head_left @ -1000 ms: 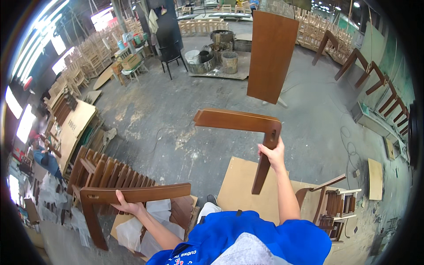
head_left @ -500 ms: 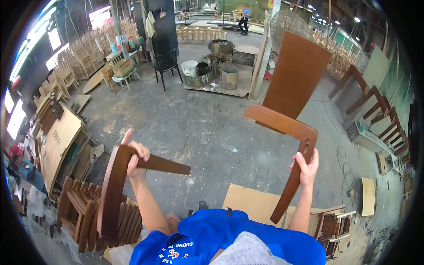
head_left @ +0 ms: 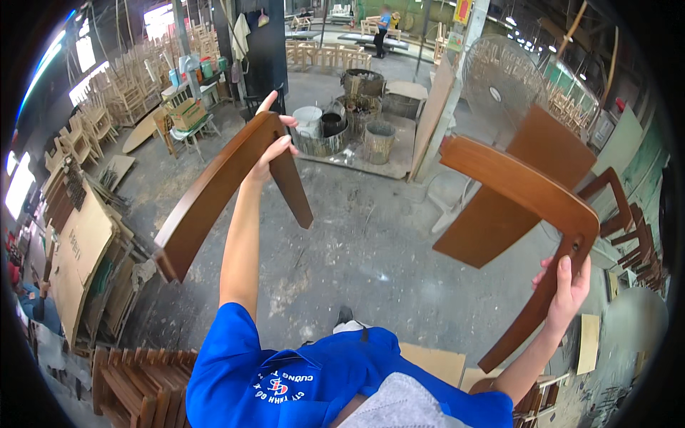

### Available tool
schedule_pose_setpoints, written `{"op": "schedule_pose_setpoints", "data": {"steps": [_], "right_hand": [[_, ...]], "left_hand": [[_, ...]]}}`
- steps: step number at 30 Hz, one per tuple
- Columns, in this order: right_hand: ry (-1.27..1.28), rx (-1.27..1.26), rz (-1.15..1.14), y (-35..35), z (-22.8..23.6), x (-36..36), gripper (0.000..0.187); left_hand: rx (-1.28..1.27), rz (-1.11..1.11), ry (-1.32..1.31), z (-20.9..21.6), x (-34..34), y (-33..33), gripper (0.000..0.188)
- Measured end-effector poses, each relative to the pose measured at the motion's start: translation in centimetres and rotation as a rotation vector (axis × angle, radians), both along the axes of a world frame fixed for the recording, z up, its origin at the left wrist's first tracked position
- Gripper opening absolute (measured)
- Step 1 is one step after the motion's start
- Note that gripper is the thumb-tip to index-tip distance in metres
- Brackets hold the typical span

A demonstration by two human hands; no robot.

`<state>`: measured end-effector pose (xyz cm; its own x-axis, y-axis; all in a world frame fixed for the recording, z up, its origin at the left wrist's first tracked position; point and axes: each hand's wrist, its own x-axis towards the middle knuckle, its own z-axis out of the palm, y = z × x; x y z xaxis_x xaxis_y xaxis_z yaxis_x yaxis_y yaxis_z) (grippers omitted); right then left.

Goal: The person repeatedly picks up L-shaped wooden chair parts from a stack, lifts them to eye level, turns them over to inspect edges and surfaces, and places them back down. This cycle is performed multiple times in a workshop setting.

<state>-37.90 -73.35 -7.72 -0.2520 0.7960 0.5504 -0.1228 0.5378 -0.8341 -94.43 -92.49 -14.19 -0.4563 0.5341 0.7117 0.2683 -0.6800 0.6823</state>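
Observation:
My left hand (head_left: 272, 148) is raised in front of me, gripping a dark brown L-shaped chair armrest piece (head_left: 217, 192) near its corner. The index finger sticks out. The piece's longer arm slants down to the left, and its shorter arm drops to the right. Out to the right, my right hand (head_left: 569, 291) is closed round the lower arm of a matching chair armrest piece (head_left: 524, 184), below its rounded corner. A hole shows near that corner. Behind this second piece is a flat brown wooden panel (head_left: 489, 221), partly covered by it.
A stack of brown wooden frames (head_left: 146, 389) stands at lower left, beside leaning boards (head_left: 82, 235). Ahead are buckets and drums (head_left: 378, 143) on a low platform. A large fan (head_left: 499, 82) stands behind the panel. More brown pieces (head_left: 631, 221) line the right side.
My left hand has risen and moved forward, tilting its piece so the long arm slants. My right hand has moved outward to the right with its piece. The brown panel has turned and appears lower.

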Motion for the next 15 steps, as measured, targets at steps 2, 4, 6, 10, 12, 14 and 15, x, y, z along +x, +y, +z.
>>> {"op": "schedule_pose_setpoints", "data": {"steps": [2,4,6,10,12,14,15], "right_hand": [[-0.005,0.069,-0.029,1.6,0.9,-1.9,0.046],[0.011,0.071,-0.029,2.7,2.4,-3.3,0.047],[-0.049,0.105,-0.118,3.3,4.5,-4.6,0.048],[-0.185,0.199,-0.238,2.1,9.1,-6.9,0.047],[-0.197,0.218,-0.313,0.7,10.8,-8.6,0.046],[-0.239,0.209,-0.369,-0.2,12.8,-10.4,0.044],[-0.267,0.189,-0.396,-1.1,13.8,-11.2,0.043]], "left_hand": [[0.001,0.031,0.023,2.0,-3.9,4.5,0.102],[-0.036,0.054,0.054,3.7,-7.6,8.2,0.102],[-0.064,0.019,0.08,4.7,-10.4,11.5,0.102],[-0.064,-0.116,0.173,5.3,-13.9,16.2,0.099],[-0.014,-0.183,0.155,5.3,-15.1,18.3,0.072],[0.035,-0.238,0.174,5.3,-16.2,20.5,0.04],[0.057,-0.279,0.181,5.1,-16.5,21.6,0.037]]}}
